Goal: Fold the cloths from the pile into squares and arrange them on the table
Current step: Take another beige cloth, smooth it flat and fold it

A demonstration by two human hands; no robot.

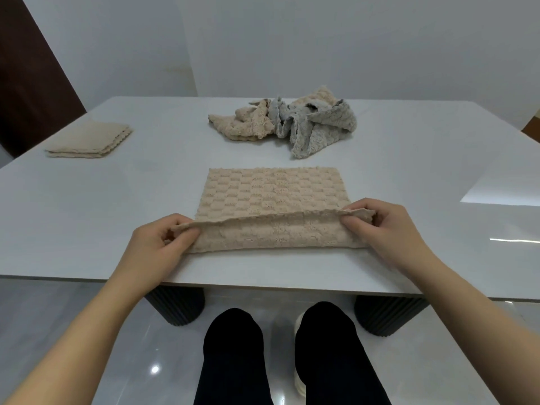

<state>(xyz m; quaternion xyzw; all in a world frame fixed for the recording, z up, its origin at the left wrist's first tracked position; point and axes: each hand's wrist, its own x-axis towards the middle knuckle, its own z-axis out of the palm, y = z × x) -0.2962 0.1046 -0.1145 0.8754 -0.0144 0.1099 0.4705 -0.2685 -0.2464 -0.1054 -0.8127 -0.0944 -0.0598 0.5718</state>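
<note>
Centre frame: your left hand (157, 244) and right hand (380, 223) pinch the near corners of the beige waffle-textured cloth (271, 194) on the white table (87, 206). Uneven carrying likely skews the fold (edges then mismatch).

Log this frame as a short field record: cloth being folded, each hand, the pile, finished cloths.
cloth in work: beige cloth flat on the table, near edge lifted
left hand: pinches that edge's left corner
right hand: pinches its right corner
pile: crumpled beige and grey cloths, far centre
finished: folded beige stack, far left
</note>
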